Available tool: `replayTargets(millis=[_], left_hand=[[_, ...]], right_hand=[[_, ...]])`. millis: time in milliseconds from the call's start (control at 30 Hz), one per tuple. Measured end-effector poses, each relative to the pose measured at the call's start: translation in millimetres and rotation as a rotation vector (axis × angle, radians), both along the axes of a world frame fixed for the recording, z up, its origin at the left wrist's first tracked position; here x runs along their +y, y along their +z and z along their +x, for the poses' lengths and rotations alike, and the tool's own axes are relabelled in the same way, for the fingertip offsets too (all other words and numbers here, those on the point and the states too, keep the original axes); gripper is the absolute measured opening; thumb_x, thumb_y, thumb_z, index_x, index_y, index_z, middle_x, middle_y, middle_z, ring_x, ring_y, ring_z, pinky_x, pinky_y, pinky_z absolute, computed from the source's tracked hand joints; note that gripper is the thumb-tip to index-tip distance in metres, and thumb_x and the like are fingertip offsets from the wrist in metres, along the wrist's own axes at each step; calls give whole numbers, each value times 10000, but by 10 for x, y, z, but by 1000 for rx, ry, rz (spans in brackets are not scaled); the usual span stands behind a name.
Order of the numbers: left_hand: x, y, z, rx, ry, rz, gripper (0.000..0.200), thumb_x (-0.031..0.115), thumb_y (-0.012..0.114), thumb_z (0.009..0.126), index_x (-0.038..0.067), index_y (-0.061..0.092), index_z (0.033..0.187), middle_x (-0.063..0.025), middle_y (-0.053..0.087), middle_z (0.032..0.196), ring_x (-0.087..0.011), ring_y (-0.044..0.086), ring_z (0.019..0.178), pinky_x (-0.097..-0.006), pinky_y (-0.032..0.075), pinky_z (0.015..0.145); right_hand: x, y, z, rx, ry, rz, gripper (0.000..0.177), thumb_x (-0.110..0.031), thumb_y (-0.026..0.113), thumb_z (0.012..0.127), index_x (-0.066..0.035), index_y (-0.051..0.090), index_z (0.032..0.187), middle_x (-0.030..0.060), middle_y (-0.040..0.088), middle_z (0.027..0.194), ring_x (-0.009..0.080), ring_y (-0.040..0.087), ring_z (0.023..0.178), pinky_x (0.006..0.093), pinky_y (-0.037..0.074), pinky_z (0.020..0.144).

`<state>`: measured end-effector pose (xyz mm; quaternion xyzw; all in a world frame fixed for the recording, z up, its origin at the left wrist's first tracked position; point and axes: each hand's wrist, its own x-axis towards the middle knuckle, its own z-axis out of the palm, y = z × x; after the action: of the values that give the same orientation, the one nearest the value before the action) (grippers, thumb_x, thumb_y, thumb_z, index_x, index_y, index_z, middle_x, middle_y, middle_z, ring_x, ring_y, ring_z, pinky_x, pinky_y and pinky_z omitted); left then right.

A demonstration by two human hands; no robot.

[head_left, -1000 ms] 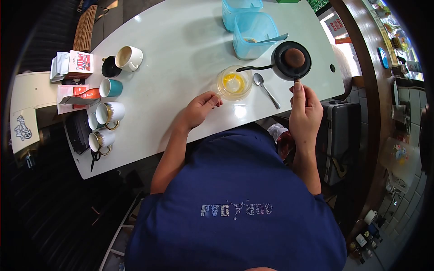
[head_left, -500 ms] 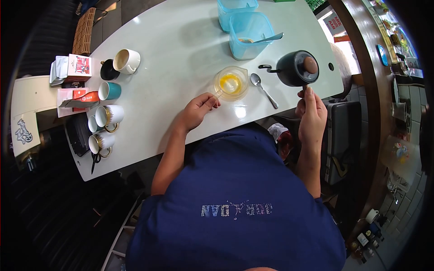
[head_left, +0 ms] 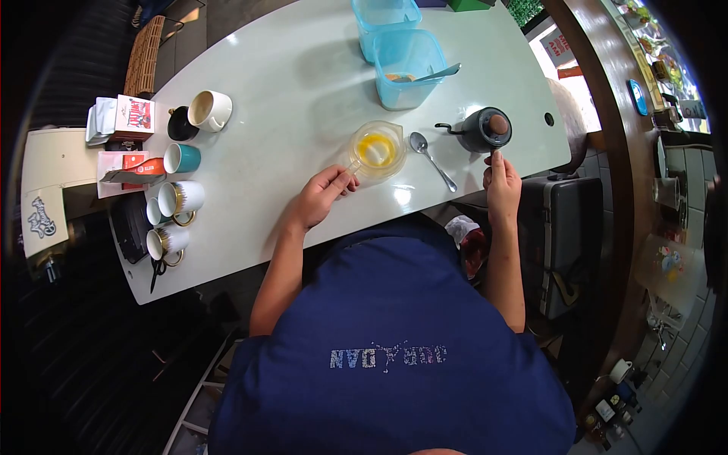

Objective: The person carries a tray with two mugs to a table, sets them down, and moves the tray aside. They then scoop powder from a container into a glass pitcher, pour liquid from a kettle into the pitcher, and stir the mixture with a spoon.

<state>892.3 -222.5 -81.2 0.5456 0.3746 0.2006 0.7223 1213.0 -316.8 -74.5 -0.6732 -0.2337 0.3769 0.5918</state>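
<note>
Here, your left hand (head_left: pixel 322 193) pinches the handle of the glass jug (head_left: pixel 375 149), which sits close to the near edge of the tabletop (head_left: pixel 288 91) and holds yellow liquid. Your right hand (head_left: pixel 500 180) is closed around the handle of the black kettle (head_left: pixel 485 129) by the tabletop's right end. A spoon (head_left: pixel 431 158) lies between jug and kettle. Blue tubs (head_left: pixel 406 53) stand toward the far edge, and mugs (head_left: pixel 182 197) cluster along the left edge.

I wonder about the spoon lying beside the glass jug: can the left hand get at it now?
Probably not at once: the left hand holds the glass jug by its handle, and the jug stands between it and the spoon.
</note>
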Motion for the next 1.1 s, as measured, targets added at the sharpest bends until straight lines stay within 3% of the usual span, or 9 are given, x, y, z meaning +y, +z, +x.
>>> replayTargets(millis=[500,600,667,700,767,833,900,967,1100], left_hand=[[-84,-11,24,0,83,13,265,253,418,999,43,564,928,-36,588,944,-106,520,855,-253,408,797],[-83,-60,17,-12,91,23,264,260,422,998,48,564,931,-36,586,958,-106,527,864,-248,406,790],[-94,-62,16,-18,89,26,263,263,425,997,49,565,933,-36,586,965,-106,530,867,-246,406,786],[-99,-43,23,-9,99,21,261,262,426,996,50,567,941,-35,588,964,-104,532,865,-245,405,781],[-106,-21,36,0,105,15,258,260,427,996,51,570,949,-34,590,963,-103,534,862,-244,405,777],[-108,-12,35,8,112,51,251,251,428,995,51,577,966,-29,595,963,-98,533,853,-242,405,770],[-99,-23,27,3,105,50,248,245,425,995,51,579,972,-27,597,958,-96,532,848,-241,404,768],[-99,-32,31,-9,92,48,246,240,423,994,52,581,977,-24,599,953,-94,531,843,-240,404,766],[-92,-19,36,8,100,61,244,242,426,992,53,579,982,-22,601,925,-90,521,825,-238,403,762]], right_hand=[[44,-167,132,36,71,20,359,-308,493,977,28,568,874,-69,368,567,15,307,498,202,208,448],[44,-128,157,3,113,-32,388,-330,501,970,45,569,901,-32,401,599,56,346,527,226,276,481],[58,43,69,-327,-50,-160,366,-325,544,943,39,578,928,27,464,648,129,421,576,287,378,571],[46,84,50,-326,-50,-163,366,-325,544,943,39,578,928,27,464,648,129,421,576,287,378,571],[5,185,-7,-1155,-450,127,317,-279,605,898,32,586,955,84,529,722,201,503,648,344,427,678],[-150,296,-190,-1068,-432,100,226,-195,653,850,6,607,942,84,560,749,217,548,670,332,442,681],[-238,271,-310,-1000,127,36,198,-155,689,813,-4,618,920,86,566,772,229,556,670,334,448,650],[-207,219,-454,-746,225,-182,180,-140,711,783,-25,627,893,96,575,780,250,566,674,347,458,628],[-113,-105,-415,-867,320,-227,219,-181,708,786,-33,617,919,114,592,851,278,597,723,369,475,653]])
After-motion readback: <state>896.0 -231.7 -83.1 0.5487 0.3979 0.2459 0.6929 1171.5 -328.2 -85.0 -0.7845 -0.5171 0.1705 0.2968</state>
